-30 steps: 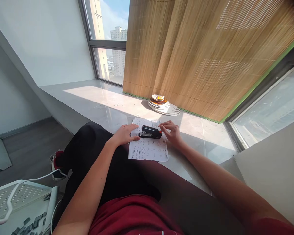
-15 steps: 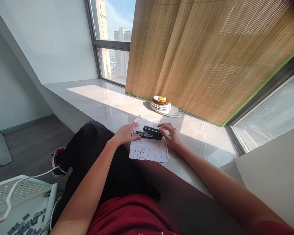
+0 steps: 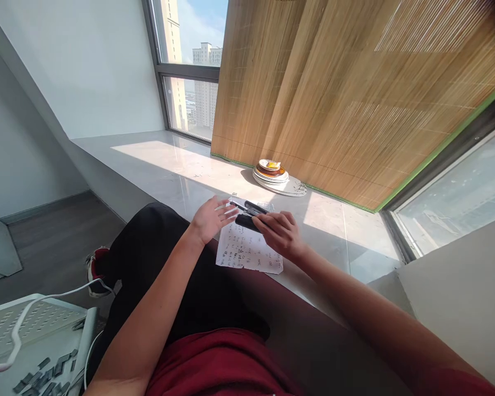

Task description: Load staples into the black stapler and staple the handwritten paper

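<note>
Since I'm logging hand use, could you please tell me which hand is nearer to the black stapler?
Right. The right hand grips the black stapler; the left hand is open beside the stapler's spread end, though whether it touches is unclear.

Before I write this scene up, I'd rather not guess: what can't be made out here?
All head view:
Writing on the paper: too small to read.
One end of the stapler: hidden by the right hand.
White basket: cut off by left and bottom edges.
Yellow thing on the plates: too small to identify.
</note>
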`<state>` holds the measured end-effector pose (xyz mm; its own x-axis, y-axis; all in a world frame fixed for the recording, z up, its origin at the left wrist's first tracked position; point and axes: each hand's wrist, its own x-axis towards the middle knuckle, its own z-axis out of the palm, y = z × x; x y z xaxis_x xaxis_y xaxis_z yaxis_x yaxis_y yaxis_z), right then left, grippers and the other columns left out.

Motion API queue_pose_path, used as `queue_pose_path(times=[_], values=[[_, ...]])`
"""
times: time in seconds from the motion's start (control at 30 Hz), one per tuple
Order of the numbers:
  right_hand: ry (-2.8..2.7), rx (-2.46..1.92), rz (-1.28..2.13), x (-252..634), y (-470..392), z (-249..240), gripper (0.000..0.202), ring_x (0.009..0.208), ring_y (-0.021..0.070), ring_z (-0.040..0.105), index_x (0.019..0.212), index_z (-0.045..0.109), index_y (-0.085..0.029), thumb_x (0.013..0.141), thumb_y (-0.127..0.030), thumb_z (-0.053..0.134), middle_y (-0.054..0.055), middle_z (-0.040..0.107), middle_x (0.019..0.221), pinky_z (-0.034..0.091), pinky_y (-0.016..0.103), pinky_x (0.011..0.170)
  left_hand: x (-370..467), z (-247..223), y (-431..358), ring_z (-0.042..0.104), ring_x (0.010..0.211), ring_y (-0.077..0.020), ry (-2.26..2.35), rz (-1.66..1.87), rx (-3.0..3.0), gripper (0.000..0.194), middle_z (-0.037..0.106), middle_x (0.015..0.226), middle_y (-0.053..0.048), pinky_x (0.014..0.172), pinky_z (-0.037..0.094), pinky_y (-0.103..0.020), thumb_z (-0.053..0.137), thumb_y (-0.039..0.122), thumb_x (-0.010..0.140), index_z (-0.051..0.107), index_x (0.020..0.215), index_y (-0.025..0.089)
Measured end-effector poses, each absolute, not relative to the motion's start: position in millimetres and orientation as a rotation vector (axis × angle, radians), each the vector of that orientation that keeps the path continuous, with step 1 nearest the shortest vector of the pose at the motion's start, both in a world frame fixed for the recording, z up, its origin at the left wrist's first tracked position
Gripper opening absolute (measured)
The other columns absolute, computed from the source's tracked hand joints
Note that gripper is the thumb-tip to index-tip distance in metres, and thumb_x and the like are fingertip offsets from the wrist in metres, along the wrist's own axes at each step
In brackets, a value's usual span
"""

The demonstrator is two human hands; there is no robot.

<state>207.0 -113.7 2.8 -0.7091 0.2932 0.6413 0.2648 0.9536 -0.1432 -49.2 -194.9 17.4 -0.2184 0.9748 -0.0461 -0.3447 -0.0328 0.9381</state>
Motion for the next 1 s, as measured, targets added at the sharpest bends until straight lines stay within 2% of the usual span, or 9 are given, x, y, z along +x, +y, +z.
queue_pose_path(times=[0.13,0.23,0.4,0.53,0.67,0.73,0.83,0.9,1.0], values=[[-2.555,-0.348,0.017,212.8,-116.1,2.8,0.036,0.125,0.0239,0.064,0.140,0.065,-0.043,0.109,-0.031,0.054,-0.002,0.072,0.138,0.047,0.045,0.106,-41.9,15.2,-193.6,0.070,0.127,-0.0289,0.961,1.497,0.585,0.030,0.073,0.122,-0.020,0.115,0.055,-0.044,0.043,0.035,0.106,0.065,0.109,0.015],[-2.521,-0.356,-0.003,211.3,-113.8,1.6,0.035,0.123,0.0250,0.065,0.137,0.067,-0.043,0.107,-0.028,0.056,-0.002,0.073,0.137,0.046,0.046,0.106,-41.8,13.6,-192.7,0.069,0.128,-0.0271,0.895,1.538,0.502,0.020,0.074,0.119,-0.020,0.119,0.053,-0.041,0.049,0.018,0.100,0.067,0.106,0.012],[-2.090,-0.624,0.114,194.8,-118.1,6.3,0.022,0.103,0.0308,0.070,0.118,0.076,-0.035,0.097,-0.034,0.070,0.005,0.080,0.112,0.051,0.054,0.097,-47.6,14.2,-194.0,0.069,0.129,-0.0283,1.009,1.673,0.525,0.029,0.074,0.121,-0.020,0.120,0.052,-0.047,0.049,0.007,0.097,0.066,0.120,0.010],[-1.876,-0.802,0.509,184.0,-122.7,8.4,0.023,0.082,0.0288,0.072,0.104,0.079,-0.027,0.086,-0.041,0.080,0.006,0.081,0.094,0.058,0.046,0.076,-47.5,17.4,-198.9,0.074,0.119,-0.0274,1.109,1.816,0.691,0.021,0.076,0.122,-0.020,0.115,0.055,-0.050,0.051,0.017,0.105,0.062,0.123,0.012],[-1.923,-0.883,0.715,184.9,-117.0,0.9,0.026,0.079,0.0278,0.073,0.098,0.081,-0.024,0.081,-0.043,0.083,0.005,0.081,0.091,0.058,0.043,0.075,-43.1,25.6,-207.9,0.080,0.091,-0.0230,1.259,1.768,0.906,0.024,0.079,0.116,-0.017,0.096,0.064,-0.045,0.061,0.030,0.105,0.062,0.123,0.014],[-1.994,-0.925,0.694,187.0,-114.1,-0.9,0.029,0.084,0.0291,0.073,0.099,0.081,-0.023,0.080,-0.045,0.085,0.006,0.081,0.093,0.058,0.045,0.079,-40.6,30.9,-212.7,0.079,0.079,-0.0209,1.348,1.665,1.043,0.032,0.081,0.110,-0.015,0.082,0.066,-0.039,0.067,0.036,0.102,0.062,0.126,0.016],[-2.037,-0.859,0.456,188.2,-116.3,5.7,0.040,0.103,0.0339,0.069,0.109,0.079,-0.023,0.079,-0.047,0.088,0.010,0.078,0.108,0.056,0.051,0.090,-34.8,38.1,-219.4,0.077,0.073,-0.0206,1.376,1.458,1.279,0.044,0.082,0.103,-0.012,0.066,0.063,-0.032,0.071,0.046,0.098,0.059,0.131,0.019],[-2.051,-0.666,0.320,187.2,-123.0,14.7,0.043,0.109,0.0331,0.065,0.118,0.076,-0.025,0.083,-0.046,0.086,0.011,0.075,0.116,0.054,0.052,0.095,-28.7,41.9,-223.2,0.078,0.075,-0.0222,1.338,1.327,1.410,0.051,0.081,0.098,-0.011,0.063,0.061,-0.031,0.071,0.052,0.097,0.056,0.134,0.021],[-2.163,-0.250,0.341,184.0,-136.1,26.2,0.030,0.103,0.0267,0.067,0.120,0.075,-0.030,0.092,-0.039,0.080,0.007,0.074,0.112,0.057,0.046,0.091,-18.2,46.2,-228.2,0.079,0.085,-0.0256,1.210,1.183,1.499,0.057,0.081,0.093,-0.008,0.069,0.062,-0.033,0.072,0.056,0.095,0.052,0.136,0.022]])
